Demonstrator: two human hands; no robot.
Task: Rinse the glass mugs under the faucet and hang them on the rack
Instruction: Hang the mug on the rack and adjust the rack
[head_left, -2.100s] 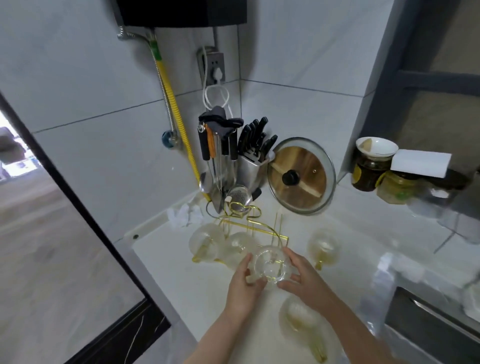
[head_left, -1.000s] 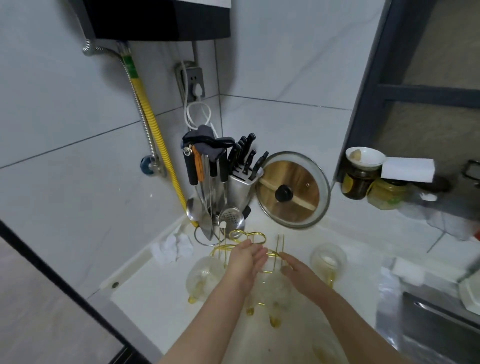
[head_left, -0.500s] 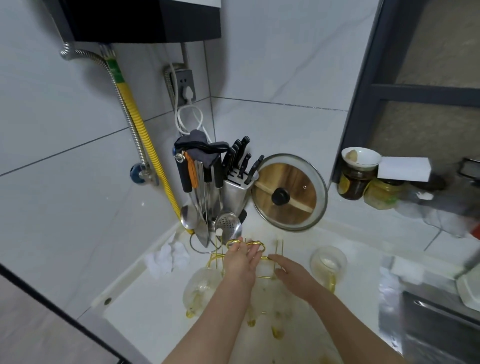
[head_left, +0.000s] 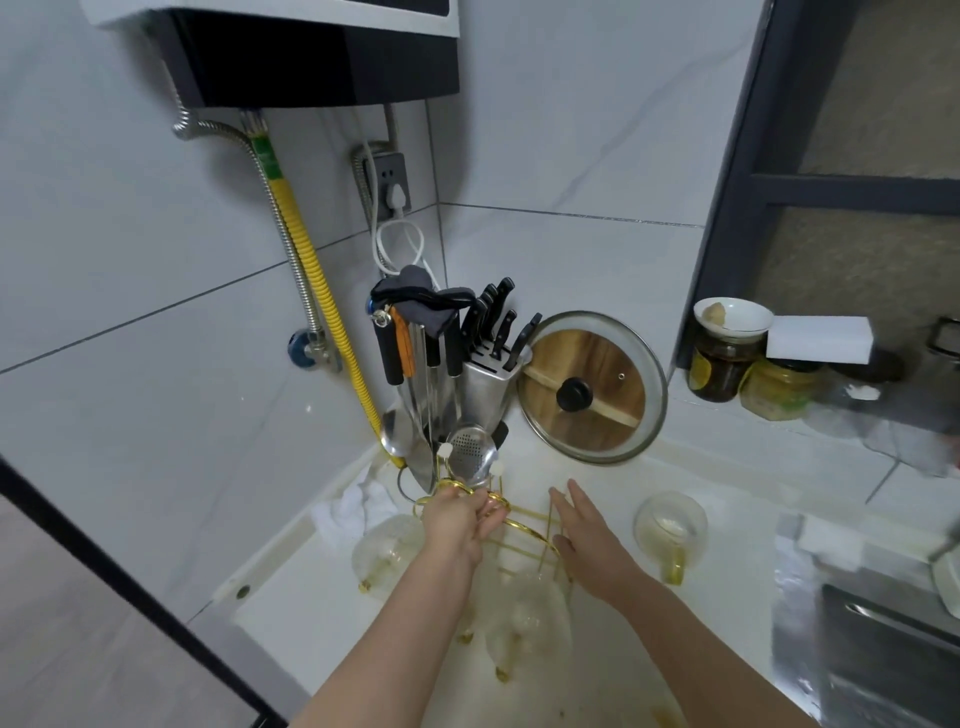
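The gold wire mug rack (head_left: 519, 530) is standing upright on the white countertop (head_left: 291, 613), in the corner just in front of the steel utensil holder with black-handled tools (head_left: 431, 374). Its looped top is pointing up toward the camera and its thin pegs are angling outward. Round clear glass mugs with amber handles (head_left: 514, 618) are hanging from the near pegs with their handles pointing down and toward the viewer; another clear glass mug (head_left: 382, 551) is hanging at the rack's left side, partly hidden by the forearm. One more round glass mug with an amber handle (head_left: 670, 527) is sitting on the counter to the right, apart from the rack, its handle pointing toward the viewer.

The left hand (head_left: 457, 519) is reaching forward from below, its fingers curling round the rack's gold top loop and gripping it. The right hand (head_left: 587, 535) is lying palm down beside the rack's right pegs, fingers straight and slightly spread, pointing away from the viewer; whether it is touching the wire cannot be told.

A glass pot lid with a black knob (head_left: 592, 387) is leaning against the wall tiles behind.
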